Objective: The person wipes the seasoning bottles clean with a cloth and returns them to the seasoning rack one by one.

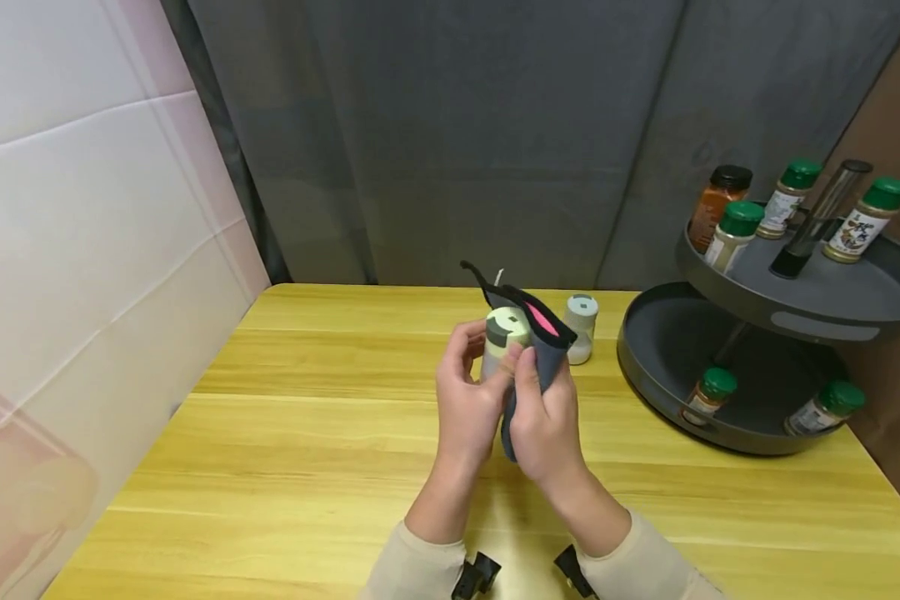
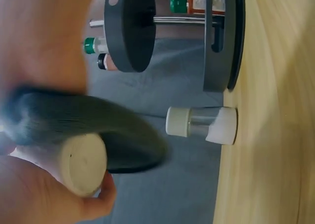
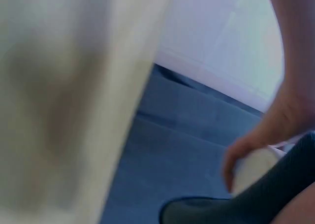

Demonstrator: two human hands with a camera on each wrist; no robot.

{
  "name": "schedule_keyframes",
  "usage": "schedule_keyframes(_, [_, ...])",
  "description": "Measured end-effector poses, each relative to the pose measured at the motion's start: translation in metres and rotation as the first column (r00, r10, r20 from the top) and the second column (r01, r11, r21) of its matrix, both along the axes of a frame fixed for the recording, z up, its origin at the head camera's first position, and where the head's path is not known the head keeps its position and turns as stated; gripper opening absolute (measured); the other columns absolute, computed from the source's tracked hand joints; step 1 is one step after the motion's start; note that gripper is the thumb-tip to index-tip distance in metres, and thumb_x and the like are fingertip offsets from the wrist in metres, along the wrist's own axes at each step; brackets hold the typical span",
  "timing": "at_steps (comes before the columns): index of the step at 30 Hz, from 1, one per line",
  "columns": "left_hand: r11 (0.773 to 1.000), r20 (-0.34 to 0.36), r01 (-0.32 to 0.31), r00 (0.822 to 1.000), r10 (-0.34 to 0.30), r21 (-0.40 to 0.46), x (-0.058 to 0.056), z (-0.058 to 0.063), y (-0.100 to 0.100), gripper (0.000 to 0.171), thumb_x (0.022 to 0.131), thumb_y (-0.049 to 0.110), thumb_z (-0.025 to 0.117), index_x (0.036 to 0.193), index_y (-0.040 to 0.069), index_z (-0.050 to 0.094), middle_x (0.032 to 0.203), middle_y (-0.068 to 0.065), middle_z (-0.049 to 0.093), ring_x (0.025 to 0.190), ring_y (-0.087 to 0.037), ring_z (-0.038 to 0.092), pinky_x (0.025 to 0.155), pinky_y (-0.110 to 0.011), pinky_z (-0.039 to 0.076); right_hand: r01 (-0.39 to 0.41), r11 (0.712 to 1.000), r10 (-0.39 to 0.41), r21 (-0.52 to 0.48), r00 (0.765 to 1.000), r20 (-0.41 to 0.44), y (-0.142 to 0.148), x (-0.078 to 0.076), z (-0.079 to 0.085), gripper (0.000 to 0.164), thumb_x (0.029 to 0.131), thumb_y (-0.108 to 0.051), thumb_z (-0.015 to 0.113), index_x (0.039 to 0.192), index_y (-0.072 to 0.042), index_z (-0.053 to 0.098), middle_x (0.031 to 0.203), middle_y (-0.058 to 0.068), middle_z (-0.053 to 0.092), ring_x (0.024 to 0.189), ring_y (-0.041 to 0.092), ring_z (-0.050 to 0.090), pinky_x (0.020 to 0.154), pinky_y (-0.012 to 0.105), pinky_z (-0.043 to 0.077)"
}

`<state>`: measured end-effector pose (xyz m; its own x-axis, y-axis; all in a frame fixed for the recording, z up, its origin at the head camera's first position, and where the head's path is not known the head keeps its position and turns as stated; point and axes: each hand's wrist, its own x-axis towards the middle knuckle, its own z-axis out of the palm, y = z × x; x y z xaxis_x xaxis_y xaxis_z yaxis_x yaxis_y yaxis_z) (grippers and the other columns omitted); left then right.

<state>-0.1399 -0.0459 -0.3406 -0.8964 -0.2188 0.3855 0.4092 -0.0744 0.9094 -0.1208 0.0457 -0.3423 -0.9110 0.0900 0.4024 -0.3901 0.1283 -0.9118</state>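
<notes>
Above the middle of the table, my left hand (image 1: 467,404) grips a small seasoning jar (image 1: 507,323) with a pale green and grey lid. Its round, cream-coloured base (image 2: 84,164) shows in the left wrist view. Pressed beside the jar is a dark grey fabric pouch (image 1: 549,360) with black trim and a pink inside. My right hand (image 1: 546,421) pinches this pouch, thumb in front near the left thumb. In the right wrist view the pouch (image 3: 236,210) partly covers the jar (image 3: 255,169). Much of the pouch's lower part is hidden by the hands.
A clear jar (image 1: 581,327) with a pale lid and white contents stands just behind the hands. To the right, a two-tier dark turntable rack (image 1: 660,367) carries several spice bottles. A grey curtain (image 1: 450,150) hangs behind the wooden table (image 1: 285,467).
</notes>
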Motion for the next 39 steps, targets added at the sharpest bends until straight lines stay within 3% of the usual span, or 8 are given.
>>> schedule_keyframes(6, [1.0,0.021,-0.023,1.0,0.023,0.0,-0.001,-0.002,-0.004,0.033,0.093,0.01,0.08,0.123,0.005,0.069,0.121,-0.016,0.067,0.111,-0.023,0.06,0.1,-0.045,0.047,-0.056,0.998,0.047,0.037,0.973,0.226,0.008,-0.007,-0.004,0.053,0.117,-0.044,0.032,0.142,-0.002,0.051,0.124,0.018,0.063,0.11,0.026,0.059,0.098,0.038,0.044])
schedule_keyframes(9, [1.0,0.004,-0.006,1.0,0.006,-0.025,0.0,-0.005,-0.001,0.032,0.092,0.011,0.081,0.122,0.005,0.07,0.118,-0.015,0.069,0.109,-0.021,0.06,0.1,-0.044,0.048,-0.015,0.999,0.01,0.033,0.989,0.146,0.008,-0.007,0.008,0.046,0.117,-0.04,0.033,0.13,-0.001,0.053,0.11,0.018,0.064,0.097,0.025,0.059,0.09,0.032,0.046])
schedule_keyframes(14, [1.0,0.007,0.002,1.0,-0.002,-0.018,0.001,-0.006,0.0,0.032,0.092,0.012,0.081,0.122,0.006,0.071,0.118,-0.014,0.07,0.111,-0.021,0.06,0.102,-0.042,0.046,0.033,0.999,-0.032,0.041,0.999,-0.025,0.001,-0.001,0.001,0.038,0.116,-0.026,0.041,0.14,0.002,0.049,0.111,0.017,0.063,0.101,0.025,0.059,0.094,0.03,0.046])
schedule_keyframes(21, [1.0,0.02,-0.02,1.0,0.02,-0.016,-0.002,-0.004,-0.005,0.033,0.093,0.012,0.08,0.124,0.006,0.07,0.121,-0.015,0.068,0.112,-0.024,0.06,0.1,-0.046,0.048,-0.09,0.995,0.099,-0.044,0.949,0.3,0.008,-0.006,-0.003,0.06,0.116,-0.051,0.026,0.147,-0.005,0.05,0.135,0.017,0.062,0.12,0.025,0.059,0.106,0.037,0.043])
schedule_keyframes(27, [0.999,0.012,0.026,1.0,-0.026,-0.044,0.0,-0.008,0.001,0.031,0.093,0.013,0.08,0.122,0.007,0.071,0.118,-0.014,0.07,0.11,-0.02,0.061,0.103,-0.045,0.046,0.0,1.0,0.0,-0.006,0.999,0.043,0.005,-0.002,0.011,0.041,0.116,-0.035,0.037,0.135,-0.001,0.049,0.098,0.015,0.056,0.087,0.024,0.054,0.083,0.03,0.045])
schedule_keyframes(30, [1.0,0.016,0.016,1.0,-0.016,-0.023,0.001,-0.008,0.0,0.031,0.093,0.013,0.08,0.122,0.006,0.071,0.118,-0.014,0.07,0.111,-0.021,0.06,0.104,-0.043,0.044,0.009,1.0,-0.009,-0.005,1.0,-0.027,0.0,0.001,0.002,0.039,0.116,-0.026,0.04,0.143,0.0,0.046,0.108,0.014,0.062,0.096,0.021,0.058,0.09,0.027,0.047])
schedule_keyframes(34, [1.0,0.039,-0.014,0.999,0.013,0.006,0.0,-0.006,-0.004,0.032,0.093,0.011,0.08,0.123,0.006,0.07,0.12,-0.015,0.067,0.113,-0.023,0.059,0.102,-0.044,0.045,-0.049,0.998,0.055,-0.043,0.987,0.149,0.0,0.0,-0.012,0.049,0.117,-0.036,0.034,0.151,-0.003,0.045,0.134,0.015,0.062,0.118,0.021,0.058,0.105,0.03,0.044])
schedule_keyframes(39, [0.999,0.047,-0.03,0.998,0.031,-0.026,0.0,-0.009,-0.006,0.032,0.094,0.013,0.079,0.124,0.006,0.069,0.121,-0.015,0.068,0.111,-0.024,0.06,0.101,-0.047,0.046,-0.065,0.997,0.078,-0.052,0.94,0.333,0.004,-0.008,-0.006,0.058,0.116,-0.051,0.028,0.142,-0.006,0.054,0.124,0.018,0.062,0.11,0.025,0.058,0.099,0.036,0.043])
